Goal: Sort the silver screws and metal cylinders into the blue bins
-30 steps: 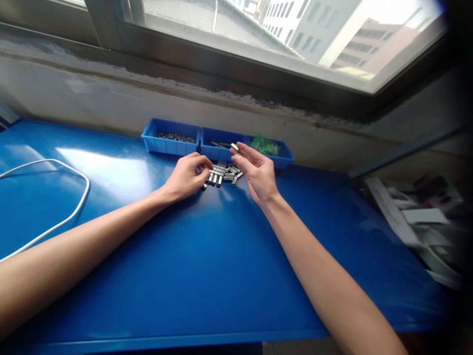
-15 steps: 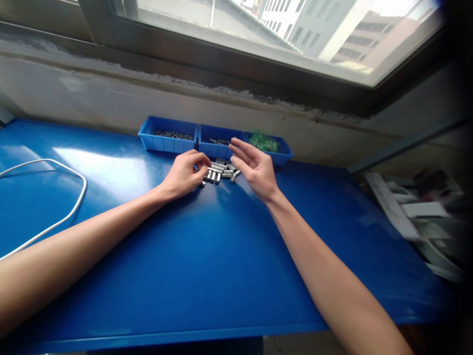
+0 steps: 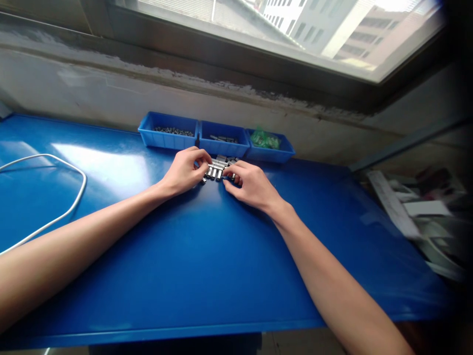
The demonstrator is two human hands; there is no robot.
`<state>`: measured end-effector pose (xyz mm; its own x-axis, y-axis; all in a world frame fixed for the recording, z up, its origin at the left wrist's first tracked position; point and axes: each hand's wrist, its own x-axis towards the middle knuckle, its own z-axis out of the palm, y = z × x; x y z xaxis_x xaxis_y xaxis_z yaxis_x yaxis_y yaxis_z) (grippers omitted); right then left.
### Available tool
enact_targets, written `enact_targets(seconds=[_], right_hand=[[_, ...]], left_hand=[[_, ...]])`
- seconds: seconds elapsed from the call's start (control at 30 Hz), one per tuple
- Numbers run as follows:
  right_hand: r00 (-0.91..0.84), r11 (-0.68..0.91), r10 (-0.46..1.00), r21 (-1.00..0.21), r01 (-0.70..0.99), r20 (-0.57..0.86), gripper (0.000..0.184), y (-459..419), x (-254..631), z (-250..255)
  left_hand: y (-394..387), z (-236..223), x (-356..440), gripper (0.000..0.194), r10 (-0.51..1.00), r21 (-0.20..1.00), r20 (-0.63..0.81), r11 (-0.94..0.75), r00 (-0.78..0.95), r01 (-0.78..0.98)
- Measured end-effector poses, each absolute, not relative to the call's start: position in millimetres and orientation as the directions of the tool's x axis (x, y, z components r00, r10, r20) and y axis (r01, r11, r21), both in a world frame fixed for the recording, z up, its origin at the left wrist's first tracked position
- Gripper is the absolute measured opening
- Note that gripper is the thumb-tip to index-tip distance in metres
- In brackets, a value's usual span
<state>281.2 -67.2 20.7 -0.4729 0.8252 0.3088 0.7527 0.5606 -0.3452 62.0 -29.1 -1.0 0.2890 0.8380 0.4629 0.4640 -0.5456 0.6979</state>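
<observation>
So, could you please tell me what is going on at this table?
A person has both bare hands at a cluster of small metal pieces on the blue table. The left hand is curled at the cluster's left side, and the right hand reaches in at its right; whether either grips a piece is hard to tell. Behind stand three blue bins: the left and middle ones hold small parts, the right one something green.

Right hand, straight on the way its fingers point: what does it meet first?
Most likely the metal pieces lying just ahead of the right hand, before the left hand beyond them. Depth is unclear; it may already touch some.
</observation>
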Motion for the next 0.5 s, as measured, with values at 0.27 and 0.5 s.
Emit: enact_targets(seconds=[0.27, 0.5], right_hand=[[-0.411, 0.511, 0.853, -0.36, 0.781, 0.321, 0.017, -68.0, 283.6, 22.2], [-0.369, 0.46, 0.88, -0.342, 0.819, 0.3, 0.018, -67.4, 285.8, 25.5]], left_hand=[[-29.9, 0.7, 63.0, 0.02, 0.841, 0.699, 0.457, -0.541, 0.289, 0.467], [-30.2, 1.2, 62.7, 0.02, 0.846, 0.707, 0.449, -0.533, 0.286, 0.465]])
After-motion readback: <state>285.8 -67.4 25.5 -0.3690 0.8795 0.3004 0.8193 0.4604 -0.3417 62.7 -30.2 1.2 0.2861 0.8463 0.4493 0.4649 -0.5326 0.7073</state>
